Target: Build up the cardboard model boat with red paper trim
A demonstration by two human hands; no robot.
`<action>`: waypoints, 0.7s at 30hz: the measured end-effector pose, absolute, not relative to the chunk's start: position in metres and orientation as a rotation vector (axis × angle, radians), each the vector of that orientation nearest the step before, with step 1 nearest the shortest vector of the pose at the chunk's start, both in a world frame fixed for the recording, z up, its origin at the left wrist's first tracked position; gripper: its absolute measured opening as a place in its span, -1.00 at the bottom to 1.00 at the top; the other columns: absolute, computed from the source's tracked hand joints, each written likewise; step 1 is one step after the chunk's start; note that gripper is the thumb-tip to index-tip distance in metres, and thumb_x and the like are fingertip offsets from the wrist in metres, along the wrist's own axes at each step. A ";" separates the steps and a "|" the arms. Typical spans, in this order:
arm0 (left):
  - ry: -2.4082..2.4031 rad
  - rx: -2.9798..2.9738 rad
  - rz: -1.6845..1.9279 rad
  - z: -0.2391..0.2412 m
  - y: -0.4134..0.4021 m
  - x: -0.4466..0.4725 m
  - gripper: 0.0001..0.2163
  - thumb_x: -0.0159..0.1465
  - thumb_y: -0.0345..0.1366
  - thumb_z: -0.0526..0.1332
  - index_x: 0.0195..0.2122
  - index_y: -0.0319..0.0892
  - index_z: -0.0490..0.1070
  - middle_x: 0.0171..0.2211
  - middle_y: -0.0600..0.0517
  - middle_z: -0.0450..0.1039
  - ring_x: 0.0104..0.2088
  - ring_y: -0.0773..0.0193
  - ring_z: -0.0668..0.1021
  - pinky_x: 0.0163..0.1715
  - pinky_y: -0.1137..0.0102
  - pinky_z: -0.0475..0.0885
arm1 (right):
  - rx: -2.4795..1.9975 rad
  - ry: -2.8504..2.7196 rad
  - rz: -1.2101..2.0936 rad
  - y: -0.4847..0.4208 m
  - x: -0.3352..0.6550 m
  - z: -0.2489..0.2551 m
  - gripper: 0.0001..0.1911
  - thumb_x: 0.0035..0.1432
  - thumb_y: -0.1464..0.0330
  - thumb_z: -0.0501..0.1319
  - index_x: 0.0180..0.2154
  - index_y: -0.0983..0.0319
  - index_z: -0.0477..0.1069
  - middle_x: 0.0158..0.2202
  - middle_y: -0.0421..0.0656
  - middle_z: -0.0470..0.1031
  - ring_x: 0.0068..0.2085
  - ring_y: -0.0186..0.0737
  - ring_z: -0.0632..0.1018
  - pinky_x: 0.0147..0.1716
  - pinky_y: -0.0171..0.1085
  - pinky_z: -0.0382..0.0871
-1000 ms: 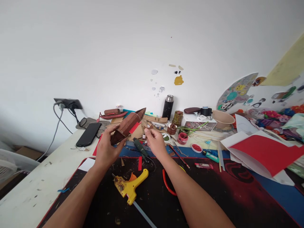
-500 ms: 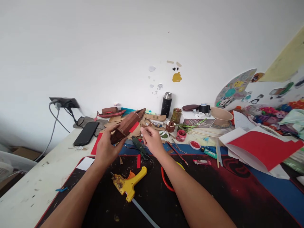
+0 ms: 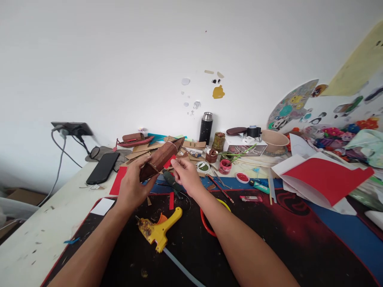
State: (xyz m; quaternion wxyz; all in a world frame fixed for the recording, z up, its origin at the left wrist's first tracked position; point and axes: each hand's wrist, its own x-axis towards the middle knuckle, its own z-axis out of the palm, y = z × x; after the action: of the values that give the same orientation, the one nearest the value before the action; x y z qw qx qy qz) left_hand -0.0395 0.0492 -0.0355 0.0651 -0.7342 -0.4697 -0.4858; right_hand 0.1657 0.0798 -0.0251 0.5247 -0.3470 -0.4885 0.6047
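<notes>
Over cluttered bench [image 3: 32, 235], gripping brown boat [image 3: 163, 156] in left hand [image 3: 133, 181], with right hand [image 3: 187, 175] closed at red paper [image 3: 168, 163] against boat's side; cannot confirm pinch. Could crease paper by pressing hard, or burn left forearm [image 3: 103, 235] by brushing glue gun [image 3: 159, 231] below hands, if hot.

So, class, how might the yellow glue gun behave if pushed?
The glue gun lies on its side, so it would probably slide rather than roll. The long grey stick extending from it would likely drag along.
</notes>
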 end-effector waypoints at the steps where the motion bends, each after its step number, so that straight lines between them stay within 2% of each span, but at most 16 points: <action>1: -1.408 -2.216 -1.454 -0.035 0.049 -0.039 -0.51 0.40 -0.22 0.41 0.32 -0.07 0.38 0.21 -0.21 0.61 0.23 -0.14 0.67 0.21 -0.01 0.63 | -0.832 -1.163 1.444 0.080 0.166 -0.025 -0.47 0.14 -0.14 0.45 -0.39 0.14 0.38 -0.68 -0.39 0.26 -0.66 -0.40 0.18 -0.67 -0.34 -0.06; 11: -1.391 -2.228 -1.385 -0.034 0.047 -0.040 -0.55 0.42 -0.24 0.39 0.31 -0.07 0.40 0.23 -0.22 0.60 0.25 -0.14 0.65 0.21 -0.01 0.60 | -0.832 -1.108 1.467 0.081 0.165 -0.026 -0.56 0.11 -0.01 0.44 -0.46 0.14 0.35 -0.69 -0.39 0.27 -0.67 -0.43 0.17 -0.68 -0.36 -0.08; 21: -1.375 -2.251 -1.336 -0.036 0.050 -0.042 -0.52 0.42 -0.25 0.39 0.32 -0.07 0.37 0.21 -0.21 0.61 0.24 -0.12 0.66 0.21 0.02 0.59 | -0.826 -1.040 1.498 0.081 0.163 -0.026 -0.57 0.11 0.08 0.47 -0.47 0.13 0.31 -0.68 -0.43 0.17 -0.67 -0.46 0.13 -0.67 -0.37 -0.08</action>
State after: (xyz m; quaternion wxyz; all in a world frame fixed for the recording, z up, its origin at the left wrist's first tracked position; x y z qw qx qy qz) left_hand -0.0415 0.0497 -0.0356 0.0924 -0.7581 -0.4631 -0.4498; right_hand 0.1633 0.0813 -0.0257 0.5394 -0.3476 -0.4374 0.6300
